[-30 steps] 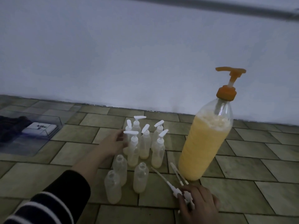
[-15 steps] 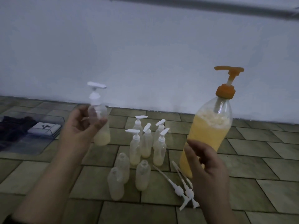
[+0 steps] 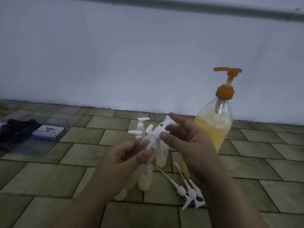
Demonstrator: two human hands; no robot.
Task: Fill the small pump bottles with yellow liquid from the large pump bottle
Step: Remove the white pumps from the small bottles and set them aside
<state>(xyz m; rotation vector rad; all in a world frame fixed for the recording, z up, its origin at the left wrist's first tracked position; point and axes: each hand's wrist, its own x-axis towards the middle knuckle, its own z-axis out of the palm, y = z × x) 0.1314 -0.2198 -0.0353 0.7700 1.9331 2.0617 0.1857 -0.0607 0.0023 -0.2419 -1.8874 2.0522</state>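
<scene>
The person is now holding one small pump bottle tilted in front of them, having lifted it out of the cluster a moment ago. The left hand is gripping its body while the right hand, brought over from the floor, is pinching the white pump cap, likely unscrewing it for filling. The large pump bottle is standing to the right, untouched. Loose pump heads are lying on the near tiled floor, a white wall behind.
</scene>
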